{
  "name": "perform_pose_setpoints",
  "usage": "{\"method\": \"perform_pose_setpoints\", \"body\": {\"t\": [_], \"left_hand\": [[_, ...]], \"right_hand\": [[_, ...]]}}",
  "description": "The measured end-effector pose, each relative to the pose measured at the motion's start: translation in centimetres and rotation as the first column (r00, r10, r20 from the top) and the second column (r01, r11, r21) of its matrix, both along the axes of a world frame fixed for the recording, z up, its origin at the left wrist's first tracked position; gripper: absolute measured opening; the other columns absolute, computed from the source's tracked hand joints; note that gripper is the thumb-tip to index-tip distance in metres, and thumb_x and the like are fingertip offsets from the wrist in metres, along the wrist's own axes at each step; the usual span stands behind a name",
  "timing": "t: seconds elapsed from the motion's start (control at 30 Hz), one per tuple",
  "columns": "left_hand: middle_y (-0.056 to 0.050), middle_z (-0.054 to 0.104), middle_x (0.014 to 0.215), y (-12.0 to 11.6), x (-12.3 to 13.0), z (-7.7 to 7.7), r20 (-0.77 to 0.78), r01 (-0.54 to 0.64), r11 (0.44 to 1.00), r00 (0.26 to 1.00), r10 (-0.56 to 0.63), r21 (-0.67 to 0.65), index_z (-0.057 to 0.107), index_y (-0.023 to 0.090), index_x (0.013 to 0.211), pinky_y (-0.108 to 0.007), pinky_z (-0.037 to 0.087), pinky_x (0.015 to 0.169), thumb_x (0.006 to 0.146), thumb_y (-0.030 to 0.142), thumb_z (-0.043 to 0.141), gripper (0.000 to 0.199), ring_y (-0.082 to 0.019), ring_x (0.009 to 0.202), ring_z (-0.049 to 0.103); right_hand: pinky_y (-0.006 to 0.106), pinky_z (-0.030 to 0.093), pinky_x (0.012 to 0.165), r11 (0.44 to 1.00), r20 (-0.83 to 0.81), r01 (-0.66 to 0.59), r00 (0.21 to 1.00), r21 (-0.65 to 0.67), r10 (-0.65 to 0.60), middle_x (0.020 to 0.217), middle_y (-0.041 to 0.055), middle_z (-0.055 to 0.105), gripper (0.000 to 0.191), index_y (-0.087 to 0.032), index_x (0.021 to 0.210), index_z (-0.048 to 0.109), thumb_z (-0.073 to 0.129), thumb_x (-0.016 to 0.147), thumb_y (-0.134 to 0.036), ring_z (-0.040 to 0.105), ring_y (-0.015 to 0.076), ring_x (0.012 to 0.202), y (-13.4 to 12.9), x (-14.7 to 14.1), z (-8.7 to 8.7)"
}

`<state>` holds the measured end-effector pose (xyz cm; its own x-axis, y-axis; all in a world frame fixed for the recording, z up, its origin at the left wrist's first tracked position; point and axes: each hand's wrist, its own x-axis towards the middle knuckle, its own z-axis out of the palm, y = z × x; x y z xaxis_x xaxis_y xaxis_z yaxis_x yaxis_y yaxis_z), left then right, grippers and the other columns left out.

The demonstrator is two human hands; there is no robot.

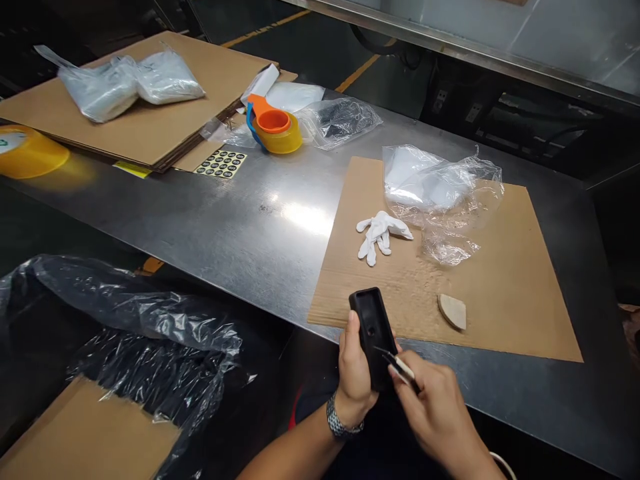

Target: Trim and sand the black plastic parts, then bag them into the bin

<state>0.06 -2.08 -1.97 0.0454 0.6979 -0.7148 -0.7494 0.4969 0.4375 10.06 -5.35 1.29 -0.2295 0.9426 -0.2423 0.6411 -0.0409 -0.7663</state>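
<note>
My left hand is wrapped round a black hollow rectangular part, its open side facing up. A small round mark, perhaps a hole, shows in the floor of that part. In my right hand is a thin pointed tool, dark at the tip with a pale section. Its tip lies over the lower half of the black part; whether it touches cannot be told. A beige wedge-shaped block and a white glove lie on the cardboard sheet beyond my hands.
Clear plastic bags lie on the cardboard. Across the metal table are a tape dispenser, a sticker sheet, stacked cardboard with wrapped packs, and a yellow tape roll. A plastic-lined box stands lower left.
</note>
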Motion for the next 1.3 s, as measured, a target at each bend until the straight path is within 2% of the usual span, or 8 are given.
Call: {"method": "perform_pose_setpoints", "body": {"t": [0.1,0.23,0.43,0.6,0.73,0.97,1.2,1.3], "left_hand": [[-0.005,0.060,0.054,0.2,0.1,-0.1,0.006,0.046,0.999,0.999,-0.046,-0.003,0.059,0.011,0.062,-0.023,0.045,0.051,0.080,0.057,0.044,0.051,-0.014,0.050,0.057],[-0.005,0.061,0.054,0.5,0.1,0.1,0.083,0.129,0.990,0.989,-0.124,-0.063,0.060,0.011,0.064,-0.024,0.044,0.048,0.081,0.056,0.043,0.051,-0.014,0.046,0.055],[-0.006,0.061,0.053,0.6,0.1,0.2,0.240,0.227,0.966,0.952,-0.192,-0.125,0.061,0.009,0.060,-0.023,0.045,0.052,0.084,0.050,0.041,0.052,-0.013,0.049,0.056],[0.001,0.060,0.053,0.1,0.2,0.1,0.279,0.166,0.975,0.953,-0.119,-0.149,0.059,0.013,0.059,-0.020,0.042,0.049,0.078,0.040,0.058,0.033,-0.009,0.046,0.053],[-0.001,0.062,0.057,0.0,0.3,0.2,0.311,0.228,0.962,0.934,-0.173,-0.149,0.061,0.013,0.064,-0.020,0.044,0.052,0.076,0.039,0.060,0.029,-0.010,0.051,0.056],[0.000,0.059,0.053,-0.3,0.4,0.0,0.362,0.311,0.942,0.899,-0.248,-0.128,0.059,0.013,0.060,-0.020,0.042,0.047,0.078,0.042,0.057,0.034,-0.009,0.046,0.053],[0.002,0.056,0.052,-0.2,0.6,0.1,0.300,0.257,0.957,0.931,-0.207,-0.138,0.056,0.014,0.059,-0.019,0.040,0.047,0.076,0.039,0.060,0.030,-0.008,0.045,0.050],[0.001,0.058,0.054,-0.2,0.6,0.0,0.296,0.233,0.961,0.938,-0.181,-0.148,0.057,0.014,0.060,-0.020,0.042,0.049,0.076,0.037,0.061,0.028,-0.009,0.044,0.051]], "right_hand": [[0.021,0.027,0.048,0.997,0.096,0.023,0.995,0.074,-0.030,0.055,-0.0039,0.047,0.021,-0.019,0.067,0.044,0.041,0.087,-0.025,0.039,0.0087,0.047,0.1,1.1,0.0],[0.020,0.027,0.046,0.997,0.008,0.004,1.000,0.071,-0.004,0.050,-0.0049,0.043,0.034,-0.019,0.057,0.041,0.048,0.087,-0.032,0.039,0.0074,0.046,1.0,2.1,0.4],[0.020,0.036,0.058,0.972,-0.080,-0.221,0.970,0.082,0.228,0.069,0.0000,0.061,0.015,-0.020,0.080,0.063,0.050,0.088,-0.022,0.053,0.0105,0.062,2.2,2.3,1.2],[0.022,0.034,0.053,0.921,-0.005,-0.384,0.923,0.072,0.385,0.064,-0.0003,0.062,0.018,-0.020,0.073,0.064,0.053,0.086,-0.025,0.055,0.0111,0.058,2.5,2.1,1.3],[0.022,0.036,0.056,0.890,-0.006,-0.449,0.893,0.073,0.451,0.065,0.0005,0.064,0.021,-0.020,0.069,0.062,0.053,0.086,-0.027,0.057,0.0120,0.059,3.0,2.3,1.1],[0.022,0.038,0.059,0.868,0.001,-0.492,0.870,0.065,0.493,0.068,0.0020,0.067,0.021,-0.019,0.074,0.064,0.053,0.087,-0.031,0.060,0.0130,0.062,3.2,2.5,1.1],[0.023,0.033,0.054,0.869,0.120,-0.480,0.876,0.116,0.468,0.064,0.0014,0.063,0.021,-0.019,0.071,0.059,0.050,0.088,-0.027,0.056,0.0125,0.058,2.5,2.3,1.1],[0.023,0.032,0.053,0.878,0.078,-0.441,0.898,0.188,0.434,0.060,0.0009,0.058,0.027,-0.018,0.066,0.055,0.043,0.090,-0.022,0.051,0.0109,0.054,2.5,2.3,0.8]]}}
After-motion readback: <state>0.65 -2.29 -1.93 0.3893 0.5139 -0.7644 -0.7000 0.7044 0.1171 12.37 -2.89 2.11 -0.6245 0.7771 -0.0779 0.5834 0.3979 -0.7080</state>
